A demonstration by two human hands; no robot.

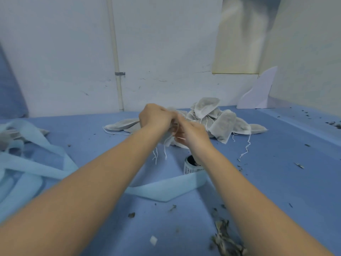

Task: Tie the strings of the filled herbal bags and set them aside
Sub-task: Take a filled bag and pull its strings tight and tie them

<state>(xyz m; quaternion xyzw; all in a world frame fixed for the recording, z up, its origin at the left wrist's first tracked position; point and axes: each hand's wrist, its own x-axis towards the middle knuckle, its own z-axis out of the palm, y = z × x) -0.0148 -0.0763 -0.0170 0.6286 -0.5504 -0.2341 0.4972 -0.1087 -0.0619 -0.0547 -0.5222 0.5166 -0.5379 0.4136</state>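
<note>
A herbal bag [168, 140] is held above the blue table [276, 163], its strings [156, 156] dangling, gripped by the left hand [156, 117] and pinched by the right hand [191, 133]. Tying seems underway; tightening the knot comes next, then placement on the pile of bags [223, 121] behind.

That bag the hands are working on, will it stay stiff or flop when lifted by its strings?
Probably floppy: the bag sags below both hands and its strings dangle loosely. Likely light too, since the piled bags look like thin fabric with a little herb filling.
</note>
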